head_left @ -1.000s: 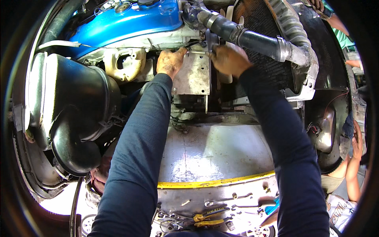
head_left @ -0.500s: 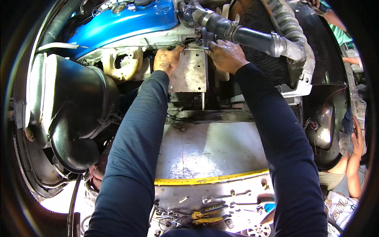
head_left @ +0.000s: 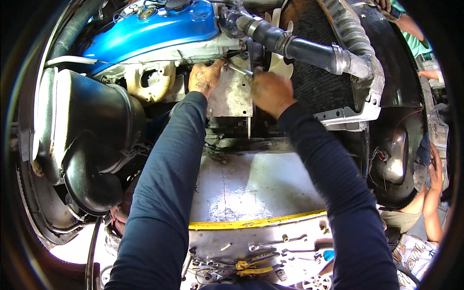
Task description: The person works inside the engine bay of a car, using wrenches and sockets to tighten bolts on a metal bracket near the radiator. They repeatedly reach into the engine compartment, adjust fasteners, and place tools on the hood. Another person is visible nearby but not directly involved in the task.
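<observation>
My left hand (head_left: 205, 77) has its fingers curled closed at the far end of a silver wrench (head_left: 239, 68), on the upper edge of a metal plate (head_left: 227, 101) with holes; what its fingertips grip is hidden. My right hand (head_left: 271, 92), slightly blurred, is closed on the wrench's near end, right of the plate. Behind them is the engine with a blue cover (head_left: 145, 34). A pale fan (head_left: 280, 65) and a black hose (head_left: 309, 52) are to the right, and a cream cast manifold (head_left: 145, 84) is left of my left hand.
A black housing (head_left: 96, 116) fills the left, a dark radiator (head_left: 321, 82) the right. Tools (head_left: 256, 266) lie below a yellow-edged panel (head_left: 241, 193). Other people's hands and arms (head_left: 432, 174) show at the right edge, along with teal clothing (head_left: 418, 41).
My right hand has moved down toward me, tilting the wrench from level to sloping down rightward. My left hand stays near the plate's top edge.
</observation>
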Motion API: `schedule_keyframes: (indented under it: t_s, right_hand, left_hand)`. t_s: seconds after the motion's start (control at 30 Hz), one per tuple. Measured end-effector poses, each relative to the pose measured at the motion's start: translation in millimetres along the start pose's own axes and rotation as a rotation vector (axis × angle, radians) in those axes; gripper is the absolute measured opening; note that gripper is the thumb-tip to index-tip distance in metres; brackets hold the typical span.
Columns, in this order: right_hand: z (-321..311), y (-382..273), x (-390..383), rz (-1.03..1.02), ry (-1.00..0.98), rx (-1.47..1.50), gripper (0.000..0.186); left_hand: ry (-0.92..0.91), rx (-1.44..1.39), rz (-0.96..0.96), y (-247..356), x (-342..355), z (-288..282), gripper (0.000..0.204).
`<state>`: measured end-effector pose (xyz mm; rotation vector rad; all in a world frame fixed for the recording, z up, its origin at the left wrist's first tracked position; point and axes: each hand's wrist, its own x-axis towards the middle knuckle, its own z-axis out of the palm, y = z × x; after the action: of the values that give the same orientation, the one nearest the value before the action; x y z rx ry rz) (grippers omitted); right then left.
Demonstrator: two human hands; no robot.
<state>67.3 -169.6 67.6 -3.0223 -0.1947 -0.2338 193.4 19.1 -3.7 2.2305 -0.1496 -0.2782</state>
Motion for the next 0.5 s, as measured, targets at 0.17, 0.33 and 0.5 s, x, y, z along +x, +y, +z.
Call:
schedule_keyframes:
  t_s: [0.17,0.33,0.5]
  right_hand:
    - [14,85,62,-0.649,0.339,-0.168,0.040]
    - [-3,44,34,-0.128,0.107,-0.133,0.031]
    - [-6,-46,-3,0.364,-0.100,0.065,0.030]
  left_hand:
    - [0.014,-0.042,-0.047,8,-4,-1,0.068]
    - [-0.017,-0.070,-0.178,23,-9,-11,0.067]
    - [-0.009,-0.016,-0.086,16,-7,-6,0.071]
